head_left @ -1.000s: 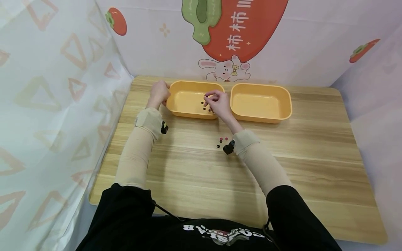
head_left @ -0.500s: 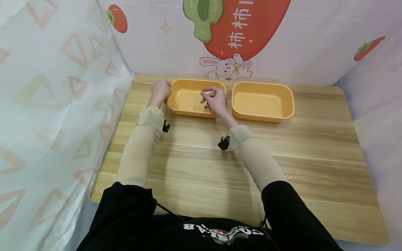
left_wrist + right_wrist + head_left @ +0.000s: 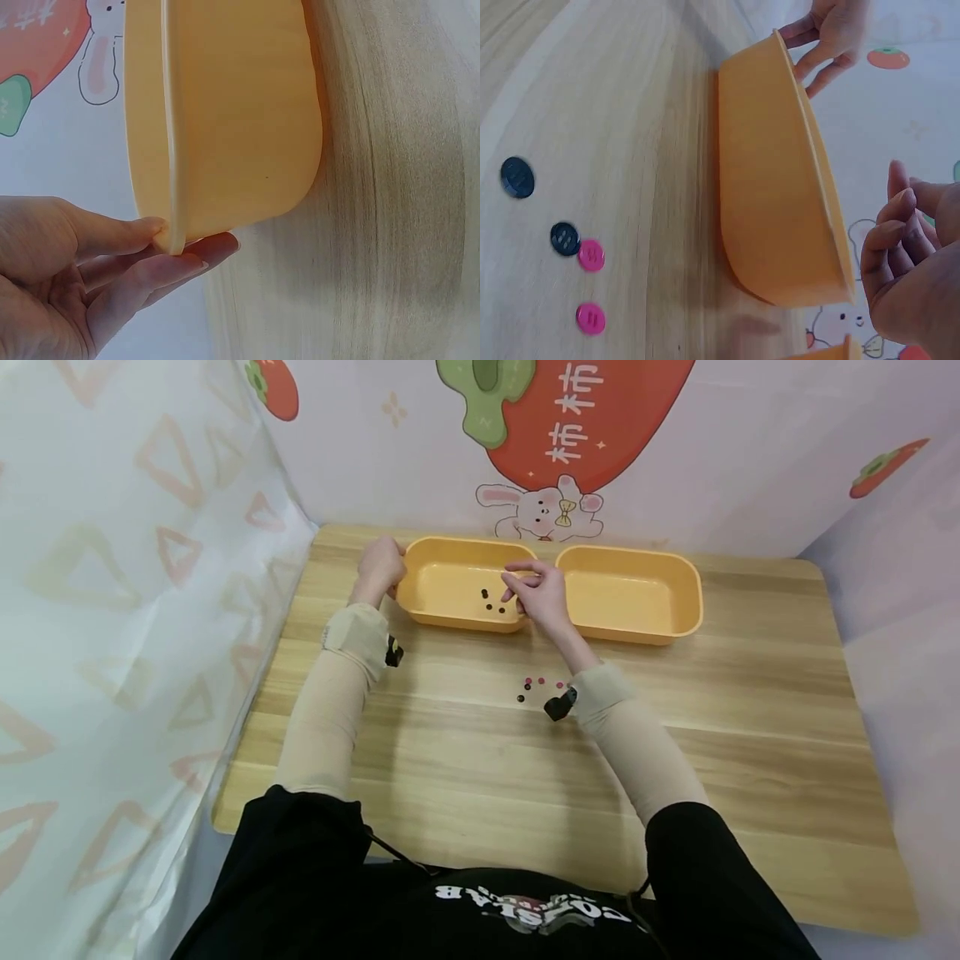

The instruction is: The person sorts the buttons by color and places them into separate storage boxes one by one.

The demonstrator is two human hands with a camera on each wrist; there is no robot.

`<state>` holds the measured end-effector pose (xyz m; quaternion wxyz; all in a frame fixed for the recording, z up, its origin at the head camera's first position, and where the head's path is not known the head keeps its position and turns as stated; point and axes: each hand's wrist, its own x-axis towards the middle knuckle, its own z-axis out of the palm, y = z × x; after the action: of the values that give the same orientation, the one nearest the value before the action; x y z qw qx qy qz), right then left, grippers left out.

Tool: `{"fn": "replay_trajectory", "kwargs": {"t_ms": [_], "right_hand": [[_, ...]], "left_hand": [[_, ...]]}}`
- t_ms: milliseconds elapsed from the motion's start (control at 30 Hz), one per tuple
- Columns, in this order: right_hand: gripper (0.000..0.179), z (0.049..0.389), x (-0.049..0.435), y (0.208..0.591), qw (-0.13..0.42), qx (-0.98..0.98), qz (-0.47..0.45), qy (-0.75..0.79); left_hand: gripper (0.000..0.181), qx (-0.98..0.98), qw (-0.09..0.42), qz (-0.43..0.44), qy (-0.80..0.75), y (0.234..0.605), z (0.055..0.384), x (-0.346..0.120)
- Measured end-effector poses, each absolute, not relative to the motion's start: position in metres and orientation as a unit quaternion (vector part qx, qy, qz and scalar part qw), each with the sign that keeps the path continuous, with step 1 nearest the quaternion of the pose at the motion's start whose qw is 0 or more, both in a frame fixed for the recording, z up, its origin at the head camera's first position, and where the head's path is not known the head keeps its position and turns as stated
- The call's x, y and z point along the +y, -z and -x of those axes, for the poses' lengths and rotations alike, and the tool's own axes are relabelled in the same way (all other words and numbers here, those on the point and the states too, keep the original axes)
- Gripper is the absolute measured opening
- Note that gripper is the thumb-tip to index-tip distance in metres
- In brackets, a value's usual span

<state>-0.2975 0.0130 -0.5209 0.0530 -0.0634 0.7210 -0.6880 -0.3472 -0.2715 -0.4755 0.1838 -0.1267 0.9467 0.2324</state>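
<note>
My left hand (image 3: 381,568) pinches the rim at the left end of a yellow-orange plastic bin (image 3: 240,112), thumb inside and fingers beneath the edge. Several small dark buttons (image 3: 490,607) lie on that bin's floor, toward its right side. Over the bin's right end hovers my right hand (image 3: 546,596), fingers loosely bent and nothing visible between them. On the table, nearer to me, are two dark buttons (image 3: 517,177) and three pink buttons (image 3: 591,319), close by the right wrist camera.
A second yellow-orange bin (image 3: 626,602) stands just right of the first, nothing seen inside it. Both rest on a wood-grain table (image 3: 765,735). A printed cloth (image 3: 360,452) hangs behind the table's far edge, and another on the left.
My right hand dips to the left over the bin, lets a dark button go there, then draws back right. Its fingers have loosened. The left hand keeps its grip on the rim.
</note>
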Motion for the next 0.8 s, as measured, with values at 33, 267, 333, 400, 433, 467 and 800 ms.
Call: {"fn": "replay_trajectory", "kwargs": {"t_ms": [33,267,333,400,433,467,800], "right_hand": [[0.032,0.295,0.017,0.519,0.054,0.723,0.067,0.685],[0.032,0.258,0.048,0.516,0.081,0.750,0.116,0.646],[0.031,0.245,0.058,0.520,0.088,0.763,0.139,0.626],[0.029,0.233,0.068,0.526,0.093,0.778,0.158,0.601],[0.029,0.227,0.072,0.530,0.097,0.786,0.164,0.589],[0.029,0.222,0.076,0.534,0.103,0.792,0.167,0.578],[0.027,0.194,0.086,0.568,0.169,0.806,0.201,0.531]], "left_hand": [[0.065,0.947,0.182,0.126,-0.232,0.474,0.348,-0.272],[0.066,0.947,0.183,0.126,-0.230,0.469,0.349,-0.270],[0.066,0.947,0.182,0.126,-0.233,0.468,0.349,-0.269],[0.067,0.946,0.181,0.127,-0.238,0.466,0.349,-0.268],[0.068,0.945,0.180,0.127,-0.240,0.465,0.349,-0.268],[0.068,0.945,0.179,0.128,-0.242,0.465,0.349,-0.268],[0.064,0.929,0.178,0.146,-0.290,0.472,0.344,-0.274]]}}
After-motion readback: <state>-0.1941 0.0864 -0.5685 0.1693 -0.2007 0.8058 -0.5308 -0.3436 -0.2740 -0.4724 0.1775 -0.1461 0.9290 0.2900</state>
